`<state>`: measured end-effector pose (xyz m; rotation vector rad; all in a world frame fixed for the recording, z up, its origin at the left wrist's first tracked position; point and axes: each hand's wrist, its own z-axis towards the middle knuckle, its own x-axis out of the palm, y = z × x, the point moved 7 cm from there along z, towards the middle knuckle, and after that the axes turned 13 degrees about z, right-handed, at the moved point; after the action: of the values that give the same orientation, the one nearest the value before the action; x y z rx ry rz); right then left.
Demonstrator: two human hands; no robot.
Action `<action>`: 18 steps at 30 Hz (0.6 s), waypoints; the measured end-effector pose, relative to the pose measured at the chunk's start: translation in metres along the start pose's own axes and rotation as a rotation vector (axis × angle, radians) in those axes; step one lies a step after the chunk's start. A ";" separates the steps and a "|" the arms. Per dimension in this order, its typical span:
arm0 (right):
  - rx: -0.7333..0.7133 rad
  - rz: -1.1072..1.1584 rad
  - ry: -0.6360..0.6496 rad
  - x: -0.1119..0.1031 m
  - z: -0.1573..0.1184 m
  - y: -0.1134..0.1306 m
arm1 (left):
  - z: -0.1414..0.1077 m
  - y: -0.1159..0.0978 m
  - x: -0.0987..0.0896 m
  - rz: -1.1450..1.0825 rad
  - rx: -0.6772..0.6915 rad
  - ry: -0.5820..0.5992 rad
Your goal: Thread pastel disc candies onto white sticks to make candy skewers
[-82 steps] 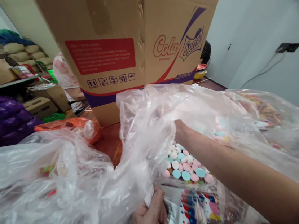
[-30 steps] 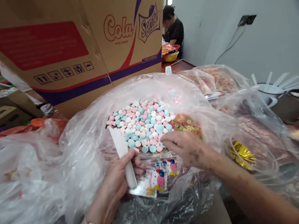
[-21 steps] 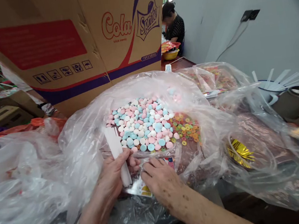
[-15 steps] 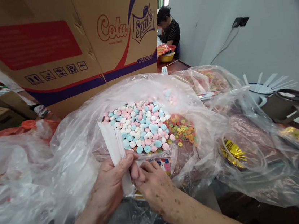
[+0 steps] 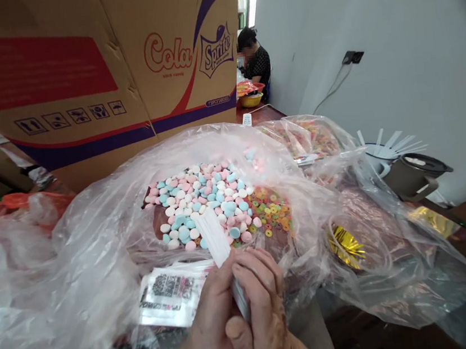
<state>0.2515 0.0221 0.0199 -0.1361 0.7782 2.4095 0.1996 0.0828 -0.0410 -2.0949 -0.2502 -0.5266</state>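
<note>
A stack of flat white strips (image 5: pixel 214 234) stands tilted between my two hands, its top ends over the candies. My left hand (image 5: pixel 211 318) is closed along the left side of the stack. On the other side, my right hand (image 5: pixel 262 298) presses its fingers against it, thumb folded low. Behind them lies a heap of pink, white and blue round candies (image 5: pixel 195 193) in an open clear plastic bag (image 5: pixel 106 213). Small ring-shaped candies (image 5: pixel 269 209) sit to the right of that heap. Left of my hands are printed plastic sachets (image 5: pixel 167 298), partly covered by my left hand.
A large cardboard box (image 5: pixel 86 51) blocks the back left. At the right are a pot holding more white strips (image 5: pixel 392 141), a dark jug (image 5: pixel 415 175) and a gold tinsel bundle (image 5: pixel 346 245). A person (image 5: pixel 256 61) sits far back near the wall.
My hands have shifted right with the white strips, which now tilt the other way. My right hand has come up flat against the stack. The printed sachets have come into view on the left.
</note>
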 end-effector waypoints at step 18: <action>0.337 -0.335 0.493 -0.001 0.025 -0.154 | -0.009 0.024 -0.039 0.348 -0.102 0.120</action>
<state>0.3426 0.1354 -0.0366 -0.6837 1.2575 1.9120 0.1712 0.0632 -0.0732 -2.1344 0.2128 -0.4590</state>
